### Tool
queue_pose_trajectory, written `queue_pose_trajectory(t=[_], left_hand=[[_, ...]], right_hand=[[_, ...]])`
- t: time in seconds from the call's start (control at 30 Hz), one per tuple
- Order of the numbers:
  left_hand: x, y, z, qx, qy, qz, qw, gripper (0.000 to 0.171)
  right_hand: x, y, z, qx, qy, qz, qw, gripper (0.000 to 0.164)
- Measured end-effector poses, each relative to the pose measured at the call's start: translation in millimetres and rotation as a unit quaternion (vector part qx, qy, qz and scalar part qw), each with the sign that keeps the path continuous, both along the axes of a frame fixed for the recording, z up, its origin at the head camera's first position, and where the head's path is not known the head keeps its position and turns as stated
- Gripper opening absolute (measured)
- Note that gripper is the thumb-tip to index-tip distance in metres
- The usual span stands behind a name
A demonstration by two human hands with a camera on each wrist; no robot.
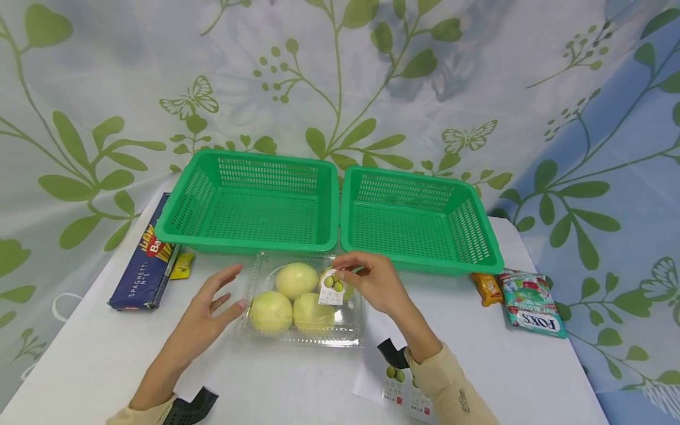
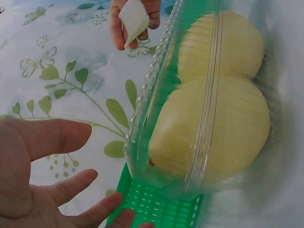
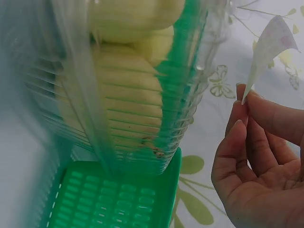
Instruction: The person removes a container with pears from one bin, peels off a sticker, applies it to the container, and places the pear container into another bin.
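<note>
A clear plastic clamshell box (image 1: pixel 297 337) of several pale yellow-green round fruits (image 1: pixel 271 311) lies closed on the white table. Over its right half, my right hand (image 1: pixel 372 282) pinches a sticker label (image 1: pixel 330 289) with a fruit picture and print on it. In the right wrist view the label (image 3: pixel 270 50) stands up from between thumb and index finger, its free end curling. My left hand (image 1: pixel 204 319) is beside the box's left side, fingers spread and holding nothing; the left wrist view shows a gap between that hand (image 2: pixel 52 185) and the box.
Two green plastic baskets (image 1: pixel 265 243) stand behind the box. At left lie a blue spaghetti box (image 1: pixel 139 277) and a small yellow packet (image 1: pixel 182 265). An orange packet (image 1: pixel 487 289) and a Fox's candy bag (image 1: pixel 533 304) lie at right. A label sheet (image 1: pixel 390 386) lies under the right forearm.
</note>
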State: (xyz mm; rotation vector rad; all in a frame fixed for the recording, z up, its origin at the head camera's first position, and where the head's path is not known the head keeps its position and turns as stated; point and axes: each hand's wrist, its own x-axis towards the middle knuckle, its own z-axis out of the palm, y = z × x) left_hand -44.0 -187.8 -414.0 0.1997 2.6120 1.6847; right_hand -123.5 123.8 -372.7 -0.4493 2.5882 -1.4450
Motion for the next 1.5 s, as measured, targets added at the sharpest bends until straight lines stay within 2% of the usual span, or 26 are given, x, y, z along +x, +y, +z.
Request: queue_pose_trajectory(t=[0.2,0.43,0.63,0.8,0.9,1.07,1.5], left_hand=[[3.5,18,0.4,-0.034,0.065,-0.006,0.9973,0.069],[5.5,42,-4.4,-0.071,0.118,-0.043,0.9896,0.076],[8.7,60,-7.5,-0.149,0.192,-0.051,0.9687,0.079],[9.9,70,-9.7,-0.197,0.236,-0.073,0.9488,0.071],[10.0,73,-12.5,-0.213,0.258,-0.074,0.9395,0.065],[10.0,75,-15.7,-0.231,0.269,-0.068,0.9326,0.058],[9.7,76,-15.6,-0.263,0.253,-0.074,0.9281,0.052]], right_hand=[[-6.5,-6,2.4,0.006,-0.004,0.020,1.000,0.018],[-12.5,-12,4.0,0.028,0.005,0.044,0.999,0.020],[-17.9,-18,2.1,0.046,0.025,0.078,0.996,0.019],[-21.3,-23,-1.3,0.061,0.027,0.088,0.994,0.018],[-23.6,-26,-3.4,0.067,0.028,0.097,0.993,0.018],[-27.4,-29,-6.2,0.081,0.029,0.117,0.989,0.017],[-30.3,-36,-12.4,0.095,0.025,0.119,0.988,0.016]])
